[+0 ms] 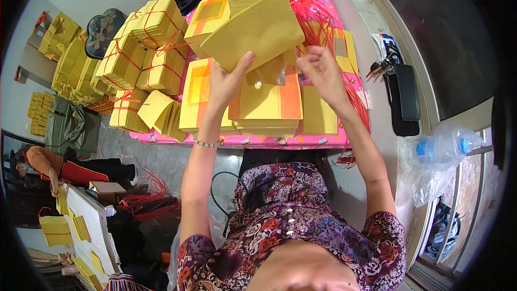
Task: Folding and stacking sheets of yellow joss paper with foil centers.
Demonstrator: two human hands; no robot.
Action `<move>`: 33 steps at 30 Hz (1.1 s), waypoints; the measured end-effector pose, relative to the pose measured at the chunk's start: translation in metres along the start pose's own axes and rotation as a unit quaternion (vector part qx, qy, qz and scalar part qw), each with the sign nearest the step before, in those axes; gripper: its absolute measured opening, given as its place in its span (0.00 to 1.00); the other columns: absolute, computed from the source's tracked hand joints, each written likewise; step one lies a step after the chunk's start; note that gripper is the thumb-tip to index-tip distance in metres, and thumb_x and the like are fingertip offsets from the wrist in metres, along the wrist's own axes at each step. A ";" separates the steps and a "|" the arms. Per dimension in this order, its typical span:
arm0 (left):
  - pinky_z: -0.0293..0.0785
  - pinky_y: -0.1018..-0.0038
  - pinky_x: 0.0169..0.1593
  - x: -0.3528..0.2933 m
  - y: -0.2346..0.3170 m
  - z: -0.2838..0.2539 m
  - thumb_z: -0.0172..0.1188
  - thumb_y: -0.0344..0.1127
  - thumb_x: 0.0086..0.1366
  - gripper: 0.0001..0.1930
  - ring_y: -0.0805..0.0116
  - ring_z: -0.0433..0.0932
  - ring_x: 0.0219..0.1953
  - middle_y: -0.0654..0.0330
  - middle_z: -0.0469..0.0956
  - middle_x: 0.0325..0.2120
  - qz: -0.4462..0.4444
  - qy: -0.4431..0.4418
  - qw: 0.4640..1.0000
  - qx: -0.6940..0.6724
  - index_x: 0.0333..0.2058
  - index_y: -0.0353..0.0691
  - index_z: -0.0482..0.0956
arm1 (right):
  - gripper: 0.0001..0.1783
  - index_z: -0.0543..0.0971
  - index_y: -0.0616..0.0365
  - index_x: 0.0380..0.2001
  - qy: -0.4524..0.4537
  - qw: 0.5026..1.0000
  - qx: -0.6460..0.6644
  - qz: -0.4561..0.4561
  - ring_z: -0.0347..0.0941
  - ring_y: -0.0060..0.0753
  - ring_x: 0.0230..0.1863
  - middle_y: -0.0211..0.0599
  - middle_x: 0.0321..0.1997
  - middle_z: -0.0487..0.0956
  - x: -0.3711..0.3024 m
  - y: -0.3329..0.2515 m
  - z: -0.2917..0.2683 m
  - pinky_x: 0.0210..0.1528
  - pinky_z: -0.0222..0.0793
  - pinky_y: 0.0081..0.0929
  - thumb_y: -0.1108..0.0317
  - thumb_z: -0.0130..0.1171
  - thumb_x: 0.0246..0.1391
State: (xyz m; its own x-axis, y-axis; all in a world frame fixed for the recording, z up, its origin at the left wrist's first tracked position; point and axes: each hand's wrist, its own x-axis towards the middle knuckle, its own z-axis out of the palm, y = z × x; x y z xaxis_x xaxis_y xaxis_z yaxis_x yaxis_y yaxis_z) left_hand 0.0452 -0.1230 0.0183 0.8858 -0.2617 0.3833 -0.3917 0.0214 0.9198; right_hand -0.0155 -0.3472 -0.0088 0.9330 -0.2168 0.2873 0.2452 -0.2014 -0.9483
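My left hand (228, 82) is closed on the lower edge of a yellow paper sheet (257, 33), thumb on top, and holds it tilted above the stacks. Whether it is one sheet or several, I cannot tell. My right hand (324, 74) is just off the sheet's lower right corner, fingers curled against the thumb; anything pinched there is too small to make out. Beneath both hands stands a thick stack of yellow paper (263, 109) with orange bands and a shiny patch. Left of it is another yellow stack (189, 109) with a gold square, partly behind my left forearm.
Red strands (309, 5) lie over the pink patterned table cover (269, 142). Bundles of yellow paper tied in red (119, 62) are piled at the left. A black case (404, 91) and a plastic bag (439, 153) are at the right. Another person (46, 164) works at far left.
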 end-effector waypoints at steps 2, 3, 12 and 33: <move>0.74 0.77 0.40 -0.005 0.001 0.006 0.63 0.36 0.63 0.13 0.76 0.77 0.36 0.61 0.81 0.33 -0.035 0.021 0.998 -0.054 0.40 0.33 0.79 | 0.35 0.61 0.62 0.56 -0.140 0.967 0.159 0.140 0.73 0.27 0.49 0.40 0.51 0.73 -0.004 -0.020 0.003 0.41 0.74 0.26 0.54 0.64 0.55; 0.74 0.77 0.40 -0.008 0.003 0.009 0.63 0.36 0.63 0.13 0.76 0.77 0.36 0.61 0.81 0.33 -0.035 0.021 0.998 -0.054 0.40 0.33 0.79 | 0.35 0.61 0.62 0.56 -0.140 0.967 0.158 0.140 0.73 0.27 0.49 0.40 0.51 0.73 -0.003 -0.021 0.009 0.41 0.74 0.26 0.54 0.64 0.55; 0.75 0.77 0.40 -0.029 0.011 0.028 0.64 0.35 0.62 0.14 0.75 0.78 0.38 0.60 0.81 0.36 -0.058 -0.024 0.993 -0.098 0.43 0.33 0.78 | 0.29 0.66 0.60 0.55 -0.073 0.947 0.290 0.117 0.74 0.27 0.48 0.38 0.49 0.75 -0.001 -0.036 0.036 0.41 0.77 0.25 0.66 0.66 0.52; 0.72 0.74 0.49 -0.036 0.029 0.031 0.60 0.28 0.62 0.21 0.69 0.76 0.45 0.53 0.78 0.43 0.053 -0.062 0.995 -0.057 0.53 0.30 0.68 | 0.35 0.62 0.63 0.58 -0.092 0.983 0.146 -0.054 0.71 0.28 0.53 0.37 0.53 0.73 -0.020 -0.054 0.002 0.54 0.70 0.29 0.74 0.66 0.48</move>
State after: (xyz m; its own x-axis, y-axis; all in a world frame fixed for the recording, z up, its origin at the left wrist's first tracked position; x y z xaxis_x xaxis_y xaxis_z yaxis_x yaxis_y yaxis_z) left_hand -0.0062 -0.1431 0.0286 0.8010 -0.3683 0.4719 -0.4440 0.1632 0.8811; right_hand -0.0473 -0.3303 0.0366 0.9228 -0.0273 0.3843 0.3852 0.0760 -0.9197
